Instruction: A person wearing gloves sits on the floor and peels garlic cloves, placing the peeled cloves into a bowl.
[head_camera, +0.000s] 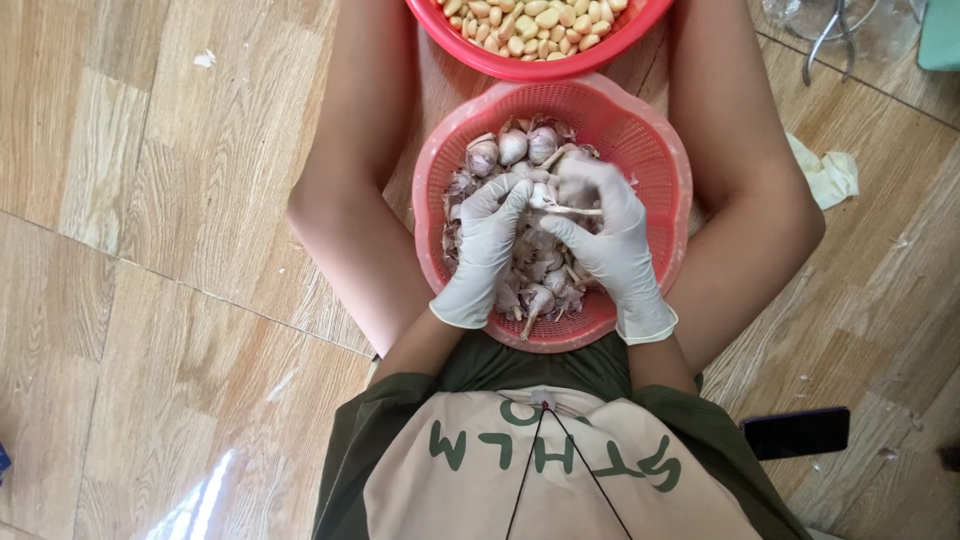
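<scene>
Left hand: the left hand (487, 250), in a white glove, is curled around a garlic bulb (541, 194), pinching it steady from its own side so the other hand can work on it.
Right hand: the right hand (608, 245), gloved the same way, grips the same bulb from the opposite side, fingers bent over its top, and a pale strip of skin or stem juts out from between its fingers.
Garlic bulb: held between both hands, just above the heap, so that loose skins fall back into the basket.
Pink basket: the perforated pink basket (655, 160) sits on the floor between the person's bare legs, directly under both hands, full of unpeeled garlic heads (512, 146) and papery husks.
Red bowl: beyond the hands, touching the basket's far rim, a red bowl (520, 66) holds peeled cloves (535, 22), kept apart from the unpeeled stock.
Floor: wooden floor (150, 250); a crumpled white glove or tissue (828, 175) lies out past the right hand, and a dark phone (796, 432) lies behind it, near the hip.
</scene>
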